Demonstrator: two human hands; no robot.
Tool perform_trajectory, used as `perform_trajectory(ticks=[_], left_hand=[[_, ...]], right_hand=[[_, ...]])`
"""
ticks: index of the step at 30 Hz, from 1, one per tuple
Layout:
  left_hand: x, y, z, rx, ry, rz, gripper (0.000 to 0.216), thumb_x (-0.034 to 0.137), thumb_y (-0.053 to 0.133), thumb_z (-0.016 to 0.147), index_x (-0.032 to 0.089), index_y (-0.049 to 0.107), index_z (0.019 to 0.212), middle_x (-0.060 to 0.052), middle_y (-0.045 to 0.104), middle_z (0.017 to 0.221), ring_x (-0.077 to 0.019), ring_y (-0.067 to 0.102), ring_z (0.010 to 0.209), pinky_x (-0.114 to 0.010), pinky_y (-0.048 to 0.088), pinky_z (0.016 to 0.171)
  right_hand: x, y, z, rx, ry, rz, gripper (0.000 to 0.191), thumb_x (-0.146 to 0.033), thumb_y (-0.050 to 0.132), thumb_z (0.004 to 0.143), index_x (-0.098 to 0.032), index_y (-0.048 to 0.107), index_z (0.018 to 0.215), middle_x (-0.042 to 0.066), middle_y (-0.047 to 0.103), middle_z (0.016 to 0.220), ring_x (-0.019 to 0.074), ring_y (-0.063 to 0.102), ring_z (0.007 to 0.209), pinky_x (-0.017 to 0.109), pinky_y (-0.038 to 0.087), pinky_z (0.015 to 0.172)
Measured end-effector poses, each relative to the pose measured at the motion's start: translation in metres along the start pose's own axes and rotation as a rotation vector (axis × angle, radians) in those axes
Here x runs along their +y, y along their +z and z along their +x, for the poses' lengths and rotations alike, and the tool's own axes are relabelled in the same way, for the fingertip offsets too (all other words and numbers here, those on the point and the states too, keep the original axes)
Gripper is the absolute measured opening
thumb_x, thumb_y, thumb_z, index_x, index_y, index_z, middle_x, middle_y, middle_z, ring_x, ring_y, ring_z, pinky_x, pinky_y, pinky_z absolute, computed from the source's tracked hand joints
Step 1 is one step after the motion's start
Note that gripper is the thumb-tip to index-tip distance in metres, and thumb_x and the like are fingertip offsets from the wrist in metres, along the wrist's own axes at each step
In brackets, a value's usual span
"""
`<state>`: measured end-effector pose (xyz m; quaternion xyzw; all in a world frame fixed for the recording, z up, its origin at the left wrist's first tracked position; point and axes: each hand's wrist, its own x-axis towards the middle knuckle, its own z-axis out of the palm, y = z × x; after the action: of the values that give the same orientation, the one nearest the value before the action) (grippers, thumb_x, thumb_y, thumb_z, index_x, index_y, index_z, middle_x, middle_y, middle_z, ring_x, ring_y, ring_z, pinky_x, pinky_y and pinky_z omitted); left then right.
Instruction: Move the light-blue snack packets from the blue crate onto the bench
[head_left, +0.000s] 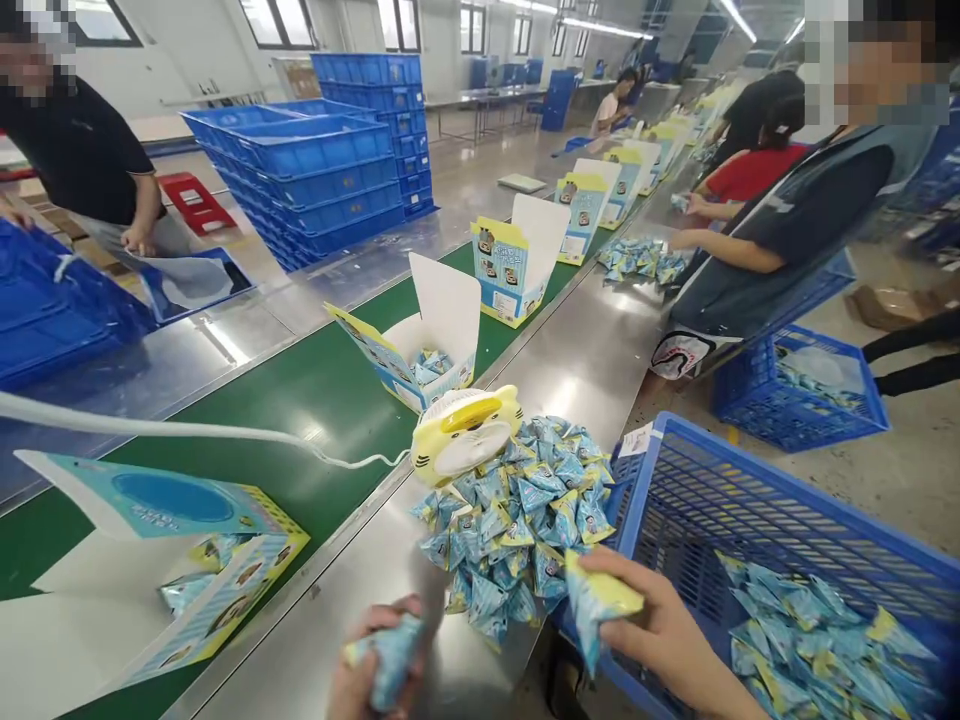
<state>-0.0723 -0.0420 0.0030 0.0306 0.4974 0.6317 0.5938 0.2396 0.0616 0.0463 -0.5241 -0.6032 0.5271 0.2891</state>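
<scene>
My left hand (351,672), low in the middle of the view and slightly blurred, is closed around a blue pyramid-shaped snack packet (394,662). To the right, my right hand (660,625) pinches a yellow and blue packet (600,600) between thumb and fingers. Between and beyond both hands lies a heap of similar packets (517,510) on the metal ledge. At the heap's far side sits a yellow and white device with whisker marks (465,435). An open printed carton (202,510) stands at the left, with a few packets inside.
A green conveyor belt (330,390) carries another open carton (442,310) with packets, and more cartons farther along. A white cord (187,428) crosses the belt. At right stands a blue crate (750,480) of packets. Co-workers stand along the line; stacked blue bins (322,180) are behind.
</scene>
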Motion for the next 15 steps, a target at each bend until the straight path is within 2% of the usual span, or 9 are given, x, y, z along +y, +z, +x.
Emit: perform_trajectory(ticks=[2,4,5,8,11,13,15], left_hand=[[-0.005,-0.004,0.016,-0.031,0.019,0.065,0.05,0.061,0.092,0.061,0.027,0.074,0.093,-0.003,0.075,0.107,-0.0124,0.061,0.064,-0.02,0.041,0.041],[-0.009,-0.009,0.038,-0.059,0.027,0.251,0.048,0.056,0.09,0.066,0.022,0.074,0.095,-0.008,0.073,0.119,-0.0165,0.066,0.075,-0.024,0.048,0.05],[-0.01,-0.01,0.052,-0.053,0.043,0.358,0.048,0.055,0.089,0.068,0.02,0.074,0.096,-0.011,0.072,0.125,-0.0196,0.068,0.083,-0.025,0.051,0.055],[-0.009,-0.002,0.095,-0.011,0.148,0.612,0.053,0.059,0.08,0.079,0.023,0.071,0.117,-0.012,0.064,0.147,-0.0295,0.066,0.118,-0.032,0.059,0.081],[-0.011,0.015,0.13,-0.076,0.218,0.867,0.063,0.062,0.072,0.083,0.025,0.063,0.134,-0.014,0.054,0.158,-0.0363,0.056,0.138,-0.049,0.053,0.111],[-0.019,0.018,0.143,-0.042,0.305,1.055,0.068,0.065,0.07,0.082,0.024,0.062,0.136,-0.016,0.048,0.162,-0.0398,0.047,0.148,-0.057,0.047,0.118],[-0.031,0.007,0.141,0.05,0.38,1.183,0.067,0.067,0.067,0.083,0.024,0.062,0.135,-0.016,0.044,0.164,-0.04,0.039,0.155,-0.06,0.044,0.121]], right_hand=[[0.005,0.001,0.004,-0.075,0.011,-0.062,0.058,-0.069,0.08,0.075,-0.03,0.081,0.118,0.012,0.078,0.119,0.0306,0.075,0.104,0.043,0.063,0.092],[0.01,-0.002,0.012,-0.138,0.024,-0.149,0.056,-0.063,0.081,0.078,-0.028,0.079,0.123,0.012,0.077,0.122,0.0308,0.073,0.109,0.045,0.061,0.098],[0.011,-0.005,0.018,-0.129,0.027,-0.179,0.056,-0.06,0.081,0.08,-0.026,0.078,0.124,0.013,0.076,0.124,0.0311,0.072,0.113,0.045,0.06,0.101],[0.011,-0.016,0.041,0.044,0.009,-0.231,0.06,-0.06,0.071,0.088,-0.023,0.068,0.136,0.014,0.071,0.135,0.0308,0.069,0.12,0.047,0.058,0.106],[0.016,-0.031,0.057,0.091,-0.029,-0.395,0.069,-0.057,0.068,0.09,-0.028,0.055,0.151,0.012,0.069,0.139,0.0308,0.066,0.125,0.051,0.056,0.109],[0.034,-0.05,0.053,0.161,-0.068,-0.463,0.067,-0.056,0.066,0.091,-0.028,0.055,0.15,0.011,0.071,0.135,0.0303,0.065,0.127,0.053,0.053,0.113],[0.071,-0.081,0.035,0.278,-0.032,-0.456,0.06,-0.059,0.063,0.092,-0.026,0.062,0.142,0.011,0.075,0.127,0.0287,0.069,0.118,0.05,0.056,0.108]])
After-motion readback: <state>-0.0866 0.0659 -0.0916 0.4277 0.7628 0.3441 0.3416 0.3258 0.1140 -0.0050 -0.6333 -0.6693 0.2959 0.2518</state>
